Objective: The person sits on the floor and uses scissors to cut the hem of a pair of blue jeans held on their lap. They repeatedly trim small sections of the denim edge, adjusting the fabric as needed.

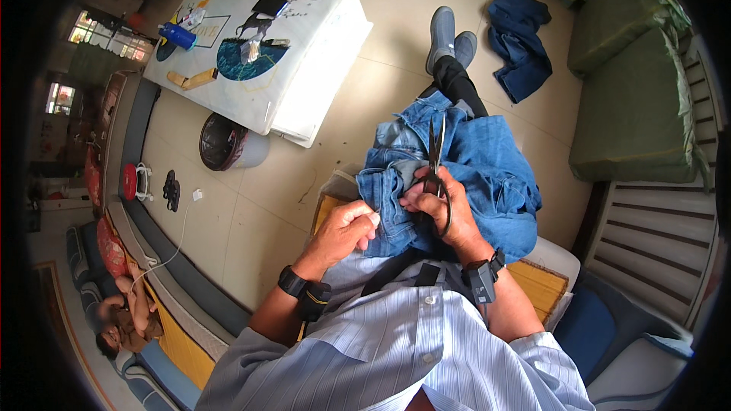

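Blue denim jeans (pixel 491 183) lie bunched across my lap. My right hand (pixel 449 209) is closed around black-handled scissors (pixel 435 144), with its fingers at the loops. The blades point away from me over the denim and stand slightly apart. Beside the left edge of the jeans, my left hand (pixel 346 230) is closed, thumb pressed to the fingers. Whatever may be in that pinch is too small or hidden to make out. Each wrist wears a black strapped device.
A white-topped low table (pixel 312 38) stands ahead to the left, bearing a blue bottle (pixel 177 36) and small items. Near it is a waste bin (pixel 236 144). More dark jeans (pixel 519 42) lie on the floor. Green cushions (pixel 632 122) are at right; another person (pixel 137 312) reclines at lower left.
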A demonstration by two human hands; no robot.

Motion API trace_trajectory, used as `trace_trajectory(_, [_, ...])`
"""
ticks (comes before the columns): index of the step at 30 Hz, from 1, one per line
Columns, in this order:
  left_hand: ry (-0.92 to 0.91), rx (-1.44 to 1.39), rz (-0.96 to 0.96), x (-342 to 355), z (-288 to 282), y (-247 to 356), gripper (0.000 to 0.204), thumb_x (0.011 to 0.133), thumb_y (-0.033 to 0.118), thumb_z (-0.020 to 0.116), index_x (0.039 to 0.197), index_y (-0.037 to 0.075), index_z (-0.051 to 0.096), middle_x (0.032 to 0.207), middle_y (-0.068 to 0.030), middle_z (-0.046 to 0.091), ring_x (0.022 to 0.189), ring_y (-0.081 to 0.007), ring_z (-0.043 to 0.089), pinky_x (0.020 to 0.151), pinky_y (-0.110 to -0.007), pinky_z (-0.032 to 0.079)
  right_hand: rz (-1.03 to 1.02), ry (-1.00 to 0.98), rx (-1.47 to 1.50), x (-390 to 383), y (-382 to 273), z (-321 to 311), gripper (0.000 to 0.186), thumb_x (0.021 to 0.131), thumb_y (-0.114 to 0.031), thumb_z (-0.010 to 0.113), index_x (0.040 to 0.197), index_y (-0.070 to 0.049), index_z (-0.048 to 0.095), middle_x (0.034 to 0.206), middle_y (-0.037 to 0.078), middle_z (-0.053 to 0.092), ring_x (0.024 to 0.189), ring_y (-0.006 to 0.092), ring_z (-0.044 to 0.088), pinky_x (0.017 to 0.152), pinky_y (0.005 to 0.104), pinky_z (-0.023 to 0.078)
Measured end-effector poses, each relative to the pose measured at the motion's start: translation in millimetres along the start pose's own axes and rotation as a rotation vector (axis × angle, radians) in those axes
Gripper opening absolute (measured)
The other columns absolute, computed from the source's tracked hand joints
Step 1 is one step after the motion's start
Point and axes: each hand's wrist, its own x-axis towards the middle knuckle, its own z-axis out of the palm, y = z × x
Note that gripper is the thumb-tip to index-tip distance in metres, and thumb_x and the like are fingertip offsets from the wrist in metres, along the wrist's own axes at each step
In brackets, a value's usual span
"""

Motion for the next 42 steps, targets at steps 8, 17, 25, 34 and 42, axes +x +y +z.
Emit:
trace_trajectory(8, [0.013, -0.065, 0.110, -2, 0, -7, 0.023, 0.107, 0.022, 0.061, 0.097, 0.001, 0.067, 0.084, -0.0046, 0.070, 0.070, -0.0096, 0.065, 0.065, -0.027, 0.053, 0.140, -0.242, -0.233, -43, -62, 1, 0.041, 0.097, -0.027, 0.078, 0.124, 0.000, 0.064, 0.087, 0.003, 0.065, 0.070, 0.0107, 0.063, 0.067, 0.0263, 0.053])
trace_trajectory(17, [0.072, -0.030, 0.199, -5, 5, -11, 0.027, 0.109, 0.023, 0.060, 0.096, 0.001, 0.066, 0.085, -0.0047, 0.070, 0.074, -0.0109, 0.067, 0.070, -0.027, 0.052, 0.434, -0.482, -0.283, -80, -52, -21, 0.049, 0.097, -0.044, 0.076, 0.118, -0.001, 0.071, 0.078, 0.003, 0.066, 0.066, 0.0108, 0.062, 0.062, 0.0261, 0.050])
trace_trajectory(25, [0.100, 0.003, 0.229, -8, 7, -7, 0.027, 0.109, 0.024, 0.060, 0.095, 0.002, 0.066, 0.085, -0.0042, 0.070, 0.074, -0.0105, 0.067, 0.069, -0.027, 0.051, 0.486, -0.490, -0.233, -71, -44, -20, 0.048, 0.097, -0.045, 0.074, 0.115, 0.000, 0.072, 0.077, 0.003, 0.065, 0.064, 0.0103, 0.059, 0.059, 0.0241, 0.046])
trace_trajectory(34, [0.099, 0.024, 0.253, -9, 7, -6, 0.028, 0.108, 0.024, 0.059, 0.094, 0.001, 0.066, 0.086, -0.0042, 0.070, 0.074, -0.0113, 0.067, 0.069, -0.028, 0.050, 0.516, -0.468, -0.108, -68, -32, -22, 0.047, 0.098, -0.042, 0.074, 0.115, 0.001, 0.071, 0.074, 0.000, 0.062, 0.062, 0.0083, 0.055, 0.055, 0.0235, 0.042])
trace_trajectory(42, [0.098, 0.020, 0.275, -10, 8, -6, 0.026, 0.108, 0.022, 0.059, 0.093, 0.001, 0.065, 0.085, -0.0042, 0.069, 0.074, -0.0117, 0.066, 0.069, -0.028, 0.051, 0.491, -0.445, 0.007, -65, -21, -21, 0.051, 0.098, -0.044, 0.074, 0.114, 0.004, 0.069, 0.073, 0.002, 0.061, 0.058, 0.0082, 0.052, 0.052, 0.0232, 0.039])
